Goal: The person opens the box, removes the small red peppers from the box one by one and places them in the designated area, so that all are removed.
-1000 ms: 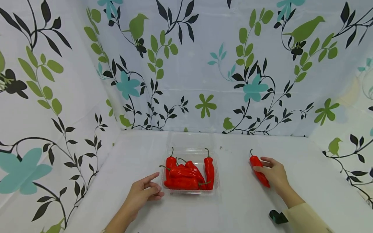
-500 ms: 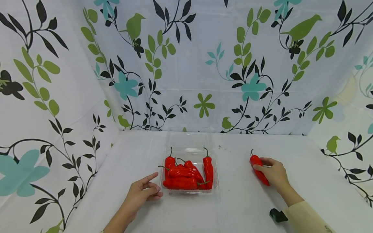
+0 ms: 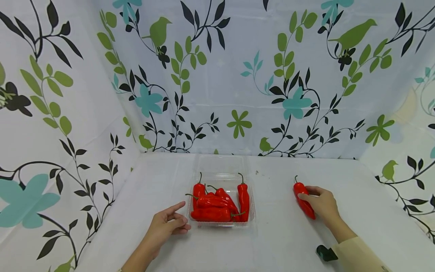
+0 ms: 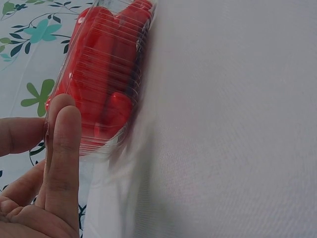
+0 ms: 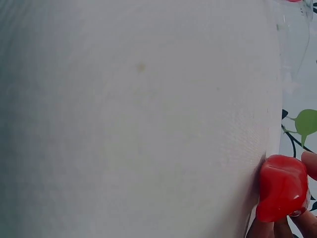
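Observation:
On the white table stands a transparent plastic container point(image 3: 251, 223) filled with several red chili peppers point(image 3: 214, 214), their stems green. My left hand point(image 3: 170, 223) is at the container's left front corner, fingers relaxed and extended; in the left wrist view its fingertips point(image 4: 67, 116) overlap the container's end wall. To the right, my right hand point(image 3: 321, 204) pinches a single red chili pepper point(image 3: 304, 206) between thumb and fingers, stem pointing away from me. The right wrist view shows this pepper's rounded end close to the tabletop, with fingers around it.
The container's clear lid point(image 3: 221, 164) lies folded open behind it. A small dark green object point(image 3: 327, 253) is beside my right sleeve point(image 3: 358, 253). Patterned cloth point(image 3: 238, 75) hangs at the back and both sides of the table point(image 3: 272, 241).
My right hand and its pepper have shifted slightly to the right. My left hand and the container stay in place.

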Action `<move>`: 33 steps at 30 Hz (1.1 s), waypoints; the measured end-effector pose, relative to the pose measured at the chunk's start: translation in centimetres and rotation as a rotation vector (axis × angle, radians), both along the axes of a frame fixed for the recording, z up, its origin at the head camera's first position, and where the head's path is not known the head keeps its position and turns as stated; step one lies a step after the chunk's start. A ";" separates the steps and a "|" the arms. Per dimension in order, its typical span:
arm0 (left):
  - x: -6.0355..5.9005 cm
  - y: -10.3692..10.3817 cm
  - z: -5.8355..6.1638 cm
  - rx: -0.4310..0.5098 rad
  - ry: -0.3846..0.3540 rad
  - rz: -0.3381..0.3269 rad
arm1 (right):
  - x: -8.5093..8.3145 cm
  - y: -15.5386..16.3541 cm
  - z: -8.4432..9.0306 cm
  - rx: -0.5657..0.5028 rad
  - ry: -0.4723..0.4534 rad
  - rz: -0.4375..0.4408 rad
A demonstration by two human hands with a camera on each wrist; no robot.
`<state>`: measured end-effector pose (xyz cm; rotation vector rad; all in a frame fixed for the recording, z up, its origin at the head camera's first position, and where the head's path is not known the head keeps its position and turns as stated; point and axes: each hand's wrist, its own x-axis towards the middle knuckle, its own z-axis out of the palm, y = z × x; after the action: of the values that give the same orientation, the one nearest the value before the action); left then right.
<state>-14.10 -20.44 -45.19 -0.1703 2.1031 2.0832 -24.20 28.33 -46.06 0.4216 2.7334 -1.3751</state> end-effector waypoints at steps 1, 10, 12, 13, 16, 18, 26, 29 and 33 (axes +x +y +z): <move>0.0 0.0 0.0 -0.001 -0.001 0.002 | 0.0 0.0 0.0 -0.001 -0.001 -0.002; 0.0 0.0 -0.1 -0.007 -0.005 0.008 | 0.0 0.2 0.0 -0.001 -0.003 -0.006; 0.0 0.0 -0.1 -0.005 -0.004 0.007 | 0.0 0.2 0.1 -0.001 -0.004 -0.010; 0.0 0.0 -0.2 -0.004 -0.003 0.006 | -0.1 0.2 0.1 -0.002 -0.003 -0.014; 0.0 0.0 -0.2 -0.004 0.001 0.005 | 0.0 0.0 0.3 0.007 0.011 -0.027; 0.0 0.0 -0.1 -0.004 0.002 0.005 | 0.0 -0.1 0.4 0.018 0.030 -0.041; 0.1 0.0 -0.1 0.000 0.000 0.006 | 0.2 -0.9 1.2 0.012 0.137 -0.060; 0.1 0.0 -0.2 0.003 0.000 0.006 | 0.2 -1.5 1.4 -0.041 0.204 0.001; 0.0 0.0 -0.2 0.003 0.003 0.005 | 0.5 -2.6 1.8 -0.077 0.280 0.098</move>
<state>-14.07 -20.46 -45.40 -0.1720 2.1027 2.0909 -23.73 25.74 -44.23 0.0944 2.8549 -1.6175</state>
